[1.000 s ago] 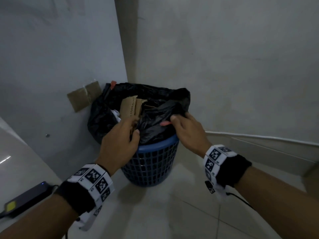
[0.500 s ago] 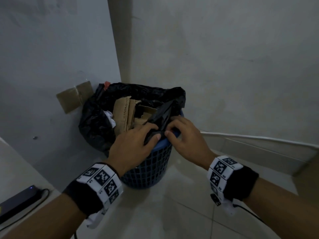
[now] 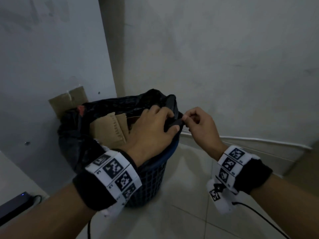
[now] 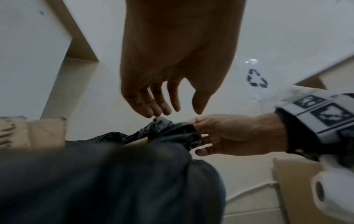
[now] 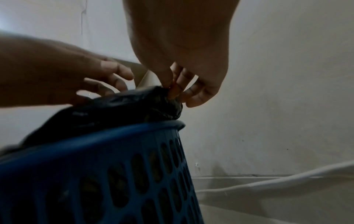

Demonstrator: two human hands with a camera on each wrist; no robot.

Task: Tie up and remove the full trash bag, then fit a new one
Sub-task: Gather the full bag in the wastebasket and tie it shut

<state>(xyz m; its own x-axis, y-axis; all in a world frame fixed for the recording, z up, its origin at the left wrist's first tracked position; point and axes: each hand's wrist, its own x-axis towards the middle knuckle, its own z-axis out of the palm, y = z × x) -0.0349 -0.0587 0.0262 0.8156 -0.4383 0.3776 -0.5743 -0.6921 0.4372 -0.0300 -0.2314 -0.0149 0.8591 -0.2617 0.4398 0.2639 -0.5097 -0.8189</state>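
Both your hands have lifted the trash bag (image 3: 110,107) rim off the blue basket (image 3: 151,171).
Right hand (image 3: 198,125) pinches the bunched rim at 3 o'clock; left hand (image 3: 151,128) grips alongside.

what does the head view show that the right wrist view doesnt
Only the head view shows the cardboard sticking up inside the trash bag, the cardboard piece leaning on the wall behind, the marker wristbands, and the dark device on the floor at lower left.

Only the right wrist view shows the basket's slotted side wall up close.

Both show the blue basket, the black bag gathered at its rim, the right hand pinching the bag edge, and the left hand beside it on the bag.
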